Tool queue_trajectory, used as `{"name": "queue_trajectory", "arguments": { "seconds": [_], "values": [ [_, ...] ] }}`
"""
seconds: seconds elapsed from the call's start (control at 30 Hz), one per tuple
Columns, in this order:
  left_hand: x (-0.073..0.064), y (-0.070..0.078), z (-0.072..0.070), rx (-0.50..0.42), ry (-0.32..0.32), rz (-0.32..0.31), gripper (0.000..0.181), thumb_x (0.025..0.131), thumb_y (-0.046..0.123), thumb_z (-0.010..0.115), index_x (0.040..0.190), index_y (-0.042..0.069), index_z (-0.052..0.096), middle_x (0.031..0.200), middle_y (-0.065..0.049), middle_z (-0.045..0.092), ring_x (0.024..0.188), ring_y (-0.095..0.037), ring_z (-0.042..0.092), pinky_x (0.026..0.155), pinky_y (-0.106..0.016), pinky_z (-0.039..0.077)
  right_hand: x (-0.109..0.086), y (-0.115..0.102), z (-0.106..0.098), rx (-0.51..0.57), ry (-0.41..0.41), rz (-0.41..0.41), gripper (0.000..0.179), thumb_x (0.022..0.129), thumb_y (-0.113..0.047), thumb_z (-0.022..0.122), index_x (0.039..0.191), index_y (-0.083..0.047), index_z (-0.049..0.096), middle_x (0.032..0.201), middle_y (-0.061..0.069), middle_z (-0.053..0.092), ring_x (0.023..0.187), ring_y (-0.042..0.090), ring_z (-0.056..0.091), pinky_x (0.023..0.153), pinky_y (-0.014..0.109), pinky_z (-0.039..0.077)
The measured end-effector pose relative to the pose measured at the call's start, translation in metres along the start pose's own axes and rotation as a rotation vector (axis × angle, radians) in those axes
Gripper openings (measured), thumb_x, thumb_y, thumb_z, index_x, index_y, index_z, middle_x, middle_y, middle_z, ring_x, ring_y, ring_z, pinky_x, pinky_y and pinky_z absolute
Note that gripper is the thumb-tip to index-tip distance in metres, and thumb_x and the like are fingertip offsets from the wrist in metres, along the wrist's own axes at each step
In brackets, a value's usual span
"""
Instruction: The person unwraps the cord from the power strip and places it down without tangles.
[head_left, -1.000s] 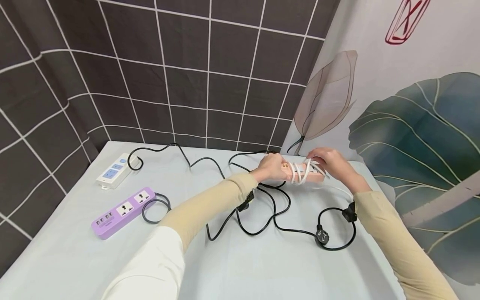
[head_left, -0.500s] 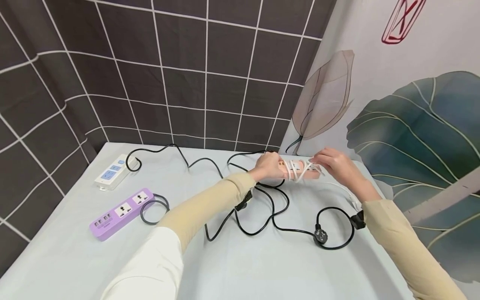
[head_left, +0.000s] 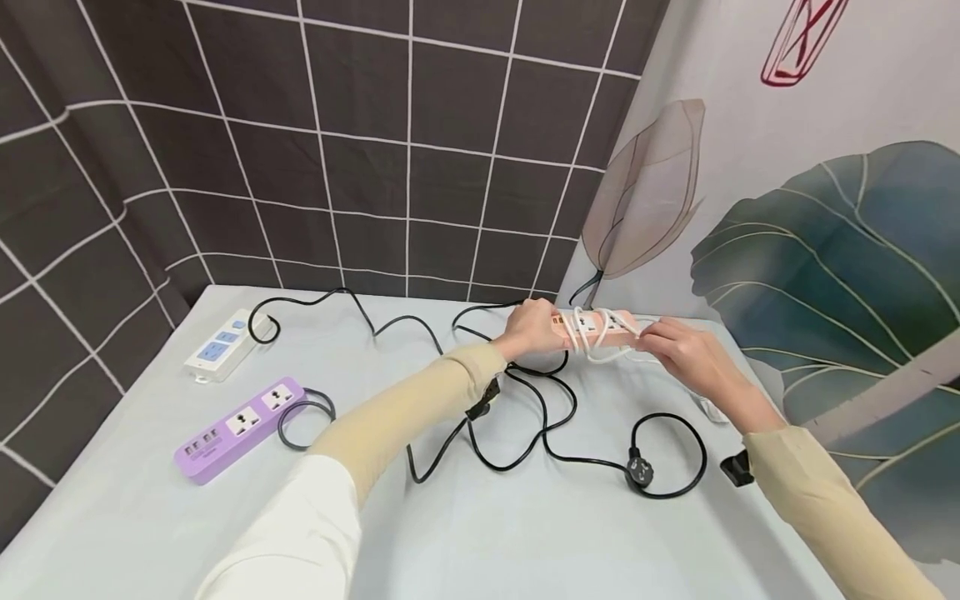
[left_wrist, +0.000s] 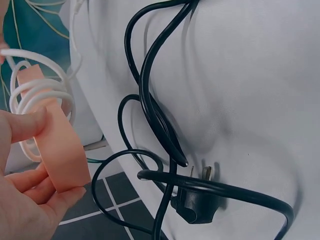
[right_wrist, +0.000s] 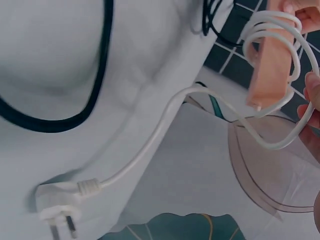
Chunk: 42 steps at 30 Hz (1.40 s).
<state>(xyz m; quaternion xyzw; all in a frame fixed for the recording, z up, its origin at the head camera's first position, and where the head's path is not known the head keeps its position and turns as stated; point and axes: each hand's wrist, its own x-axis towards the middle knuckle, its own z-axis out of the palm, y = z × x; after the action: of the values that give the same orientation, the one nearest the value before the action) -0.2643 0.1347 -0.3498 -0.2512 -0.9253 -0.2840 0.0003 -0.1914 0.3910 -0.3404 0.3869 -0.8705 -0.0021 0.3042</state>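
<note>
My left hand (head_left: 531,326) grips one end of an orange-pink power strip (head_left: 618,335) over the far right part of the table. In the left wrist view, thumb and fingers close around the end of the strip (left_wrist: 62,145). Several loose turns of white cord (left_wrist: 42,90) circle the strip's body. With thumb and fingertips, my right hand (head_left: 686,357) pinches that cord beside the strip's other end. From the pinch the cord (right_wrist: 165,117) runs down to a white plug (right_wrist: 57,200) lying on the table, its prongs showing.
A purple power strip (head_left: 240,429) and a white strip with blue sockets (head_left: 227,346) lie on the left. Black cords (head_left: 543,417) tangle across the middle, with a black plug (head_left: 639,471) at right. A dark gridded curtain (head_left: 360,167) hangs behind the table.
My right hand has drawn the white cord outward and then down toward the front right of the strip. The left hand keeps its hold, and the strip has shifted slightly left.
</note>
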Motion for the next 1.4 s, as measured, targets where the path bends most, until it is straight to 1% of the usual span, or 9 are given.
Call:
{"name": "queue_trajectory", "arguments": {
  "seconds": [0.13, 0.27, 0.37, 0.5, 0.53, 0.77, 1.03, 1.23, 1.4],
  "values": [
    [0.000, -0.001, -0.001, 0.002, 0.009, 0.001, 0.042, 0.076, 0.037, 0.079, 0.107, 0.010, 0.072, 0.090, -0.002, 0.073, 0.072, -0.012, 0.062, 0.055, -0.017, 0.039, -0.012, 0.000, 0.003, 0.003, -0.027, 0.034, 0.030, 0.063, 0.007, 0.080, 0.087, -0.010, 0.072, 0.084, 0.004, 0.066, 0.072, 0.018, 0.062, 0.055, 0.035, 0.051],
    [-0.001, -0.002, -0.002, -0.004, 0.001, -0.017, 0.047, 0.076, 0.036, 0.078, 0.114, 0.010, 0.070, 0.095, -0.002, 0.072, 0.076, -0.013, 0.061, 0.056, -0.017, 0.038, -0.023, 0.002, 0.008, 0.005, -0.043, 0.067, 0.020, 0.072, 0.003, 0.076, 0.089, -0.008, 0.072, 0.084, 0.005, 0.067, 0.072, 0.019, 0.063, 0.054, 0.035, 0.051],
    [-0.003, -0.003, -0.001, -0.007, 0.003, -0.020, 0.048, 0.075, 0.036, 0.078, 0.115, 0.011, 0.070, 0.096, -0.002, 0.072, 0.078, -0.014, 0.060, 0.058, -0.017, 0.038, -0.029, 0.005, 0.013, -0.011, -0.053, 0.100, 0.020, 0.072, 0.004, 0.075, 0.089, -0.007, 0.072, 0.084, 0.006, 0.068, 0.070, 0.019, 0.062, 0.052, 0.034, 0.049],
    [-0.004, -0.003, 0.000, 0.006, 0.000, 0.004, 0.047, 0.075, 0.037, 0.079, 0.113, 0.011, 0.071, 0.098, -0.002, 0.072, 0.081, -0.014, 0.061, 0.061, -0.018, 0.039, -0.033, 0.009, 0.017, -0.024, -0.053, 0.164, 0.026, 0.065, 0.007, 0.079, 0.086, -0.007, 0.071, 0.084, 0.006, 0.068, 0.071, 0.020, 0.063, 0.054, 0.036, 0.050],
    [-0.004, -0.003, 0.000, 0.011, -0.002, 0.012, 0.048, 0.074, 0.037, 0.079, 0.114, 0.011, 0.071, 0.100, -0.002, 0.072, 0.083, -0.015, 0.061, 0.062, -0.018, 0.039, -0.034, 0.010, 0.018, -0.024, -0.049, 0.180, 0.025, 0.066, 0.007, 0.078, 0.085, -0.007, 0.071, 0.083, 0.007, 0.068, 0.071, 0.021, 0.063, 0.055, 0.037, 0.051],
    [-0.005, -0.001, -0.002, 0.003, -0.035, 0.027, 0.052, 0.074, 0.039, 0.080, 0.117, 0.011, 0.069, 0.105, -0.002, 0.072, 0.087, -0.015, 0.062, 0.064, -0.017, 0.041, -0.031, 0.017, 0.022, -0.013, -0.045, 0.266, 0.020, 0.070, 0.008, 0.076, 0.081, -0.007, 0.070, 0.084, 0.010, 0.070, 0.075, 0.026, 0.065, 0.059, 0.042, 0.051],
    [-0.004, -0.004, -0.001, 0.037, -0.050, 0.039, 0.043, 0.075, 0.032, 0.078, 0.113, 0.012, 0.071, 0.100, -0.001, 0.072, 0.085, -0.013, 0.058, 0.065, -0.018, 0.039, -0.024, 0.026, 0.029, -0.020, -0.048, 0.352, 0.014, 0.074, 0.004, 0.075, 0.085, -0.003, 0.072, 0.082, 0.013, 0.070, 0.073, 0.029, 0.065, 0.058, 0.043, 0.049],
    [-0.003, -0.008, -0.002, 0.027, -0.064, 0.033, 0.043, 0.076, 0.030, 0.078, 0.114, 0.012, 0.070, 0.100, 0.000, 0.071, 0.084, -0.013, 0.057, 0.066, -0.017, 0.038, -0.019, 0.028, 0.031, -0.034, -0.026, 0.413, 0.009, 0.078, 0.003, 0.071, 0.086, -0.001, 0.070, 0.080, 0.015, 0.069, 0.064, 0.029, 0.060, 0.048, 0.037, 0.042],
    [-0.003, -0.008, -0.003, 0.002, -0.074, 0.032, 0.043, 0.076, 0.028, 0.078, 0.115, 0.011, 0.070, 0.099, -0.001, 0.071, 0.082, -0.012, 0.056, 0.064, -0.016, 0.037, -0.013, 0.029, 0.033, -0.047, -0.029, 0.451, 0.007, 0.080, 0.001, 0.071, 0.087, -0.001, 0.071, 0.080, 0.017, 0.069, 0.061, 0.029, 0.057, 0.045, 0.031, 0.036]
  ]
}}
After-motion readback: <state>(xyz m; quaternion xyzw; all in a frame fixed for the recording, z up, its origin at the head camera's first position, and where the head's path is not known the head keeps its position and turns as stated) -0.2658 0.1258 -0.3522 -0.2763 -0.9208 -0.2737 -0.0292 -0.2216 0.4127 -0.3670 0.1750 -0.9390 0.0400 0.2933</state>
